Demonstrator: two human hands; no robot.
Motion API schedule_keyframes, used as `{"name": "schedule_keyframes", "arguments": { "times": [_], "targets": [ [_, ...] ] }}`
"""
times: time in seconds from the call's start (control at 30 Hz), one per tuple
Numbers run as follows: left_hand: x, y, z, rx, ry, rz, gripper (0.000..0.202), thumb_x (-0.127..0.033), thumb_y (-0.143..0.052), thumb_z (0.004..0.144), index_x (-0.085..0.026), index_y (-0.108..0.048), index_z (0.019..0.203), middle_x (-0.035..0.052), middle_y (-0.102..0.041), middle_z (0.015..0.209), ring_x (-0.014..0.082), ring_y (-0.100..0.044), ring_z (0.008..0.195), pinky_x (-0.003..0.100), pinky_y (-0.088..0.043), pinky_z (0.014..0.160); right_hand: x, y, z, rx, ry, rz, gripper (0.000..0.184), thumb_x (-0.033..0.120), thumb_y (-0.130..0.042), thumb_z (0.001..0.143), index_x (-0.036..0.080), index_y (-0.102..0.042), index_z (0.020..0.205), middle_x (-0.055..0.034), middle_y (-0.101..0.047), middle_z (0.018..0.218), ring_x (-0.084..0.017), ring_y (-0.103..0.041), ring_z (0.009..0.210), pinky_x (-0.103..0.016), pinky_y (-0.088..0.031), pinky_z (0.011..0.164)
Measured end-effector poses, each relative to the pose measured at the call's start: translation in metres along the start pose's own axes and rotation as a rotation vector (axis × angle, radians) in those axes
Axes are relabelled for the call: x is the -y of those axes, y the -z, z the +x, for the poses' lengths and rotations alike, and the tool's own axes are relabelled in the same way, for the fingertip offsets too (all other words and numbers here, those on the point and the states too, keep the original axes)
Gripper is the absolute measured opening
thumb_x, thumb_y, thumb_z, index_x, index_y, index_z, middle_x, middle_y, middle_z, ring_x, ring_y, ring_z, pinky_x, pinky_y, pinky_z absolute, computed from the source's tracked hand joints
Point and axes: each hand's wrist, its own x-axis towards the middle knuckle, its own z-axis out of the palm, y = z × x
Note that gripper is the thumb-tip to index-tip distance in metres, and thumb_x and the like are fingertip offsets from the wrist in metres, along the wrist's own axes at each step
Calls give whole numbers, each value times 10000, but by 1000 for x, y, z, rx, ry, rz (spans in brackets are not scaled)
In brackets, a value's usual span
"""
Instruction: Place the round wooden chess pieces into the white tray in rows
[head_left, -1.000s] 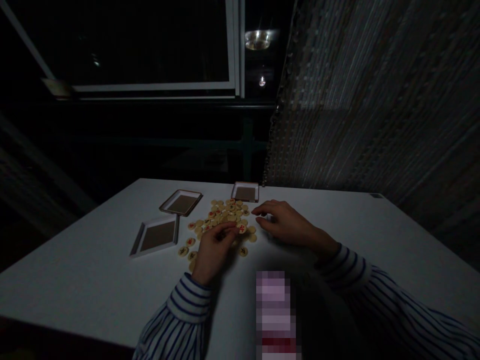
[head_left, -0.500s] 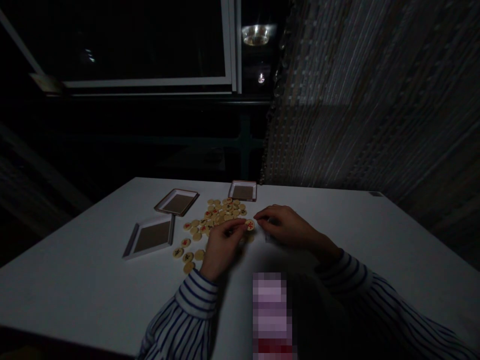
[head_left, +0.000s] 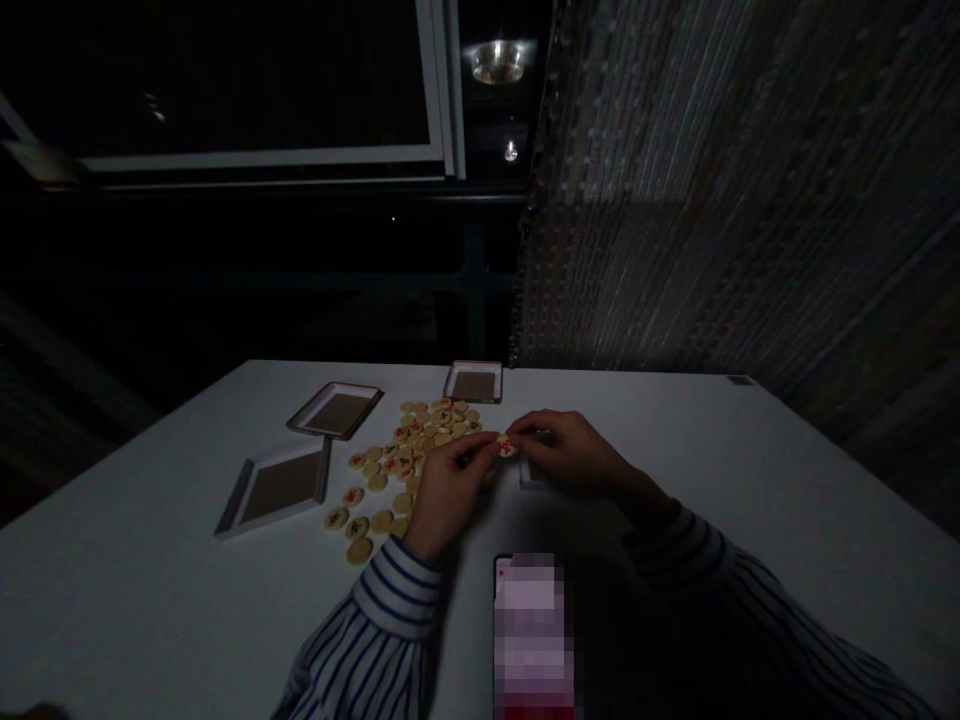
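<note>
A round, pale xiangqi piece (head_left: 506,447) with a red character is held up over the table, its face towards me. My left hand (head_left: 455,490) pinches it from the left between thumb and fingers. From the other side my right hand (head_left: 574,455) has its thumb and fingertips closed at the piece's right edge. Below my right hand sits a small, light-coloured box (head_left: 532,478), mostly covered by that hand. Many more xiangqi pieces (head_left: 381,522) lie loose to the left and behind my left hand, some with red or black characters, others blank side up.
Three shallow open box parts stand on the white table (head_left: 135,580): a white-sided tray (head_left: 238,492) at the left, a brown-edged tray (head_left: 356,432) behind it, and a smaller tray (head_left: 450,385) at the back. A phone (head_left: 496,620) lies in front of me. A bead curtain (head_left: 637,250) hangs behind.
My right hand's fingertips have closed the small gap and now meet the piece. The piece has tilted slightly. The whole view has shifted a little, so more of the phone shows.
</note>
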Motion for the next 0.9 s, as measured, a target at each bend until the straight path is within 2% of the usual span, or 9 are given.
{"name": "schedule_keyframes", "arguments": {
  "times": [0.4,0.57,0.73,0.9],
  "targets": [
    [9,-17,14,-15,-50,-48,267,-343,-628,731,-154,-693,910,60,-711,880,174,-639,820,283,-485,757,-24,-4,1,-98,-91,141,161,265,-562,768,171,-671,840,-25,-681,809,-145,-610,768,-265,-467,704],
    [11,-23,12,5,33,-181,274,-301,-629,733,-144,-660,955,64,-711,881,158,-652,799,269,-503,734,-33,-7,3,-121,-119,176,184,290,-575,764,168,-660,872,-34,-683,811,-145,-615,760,-272,-480,701],
    [12,-25,12,-6,103,-244,263,-278,-645,717,-137,-657,939,60,-715,838,154,-658,775,262,-506,730,-36,-7,2,-57,-135,211,234,287,-565,775,174,-656,958,-44,-690,876,-154,-627,796,-288,-489,732],
    [12,-23,13,-20,64,-202,207,-277,-644,714,-146,-677,870,49,-716,827,158,-657,779,264,-500,740,-35,-1,1,56,-93,222,247,298,-562,789,186,-667,982,-44,-689,950,-162,-620,877,-298,-478,795]
  ]
}}
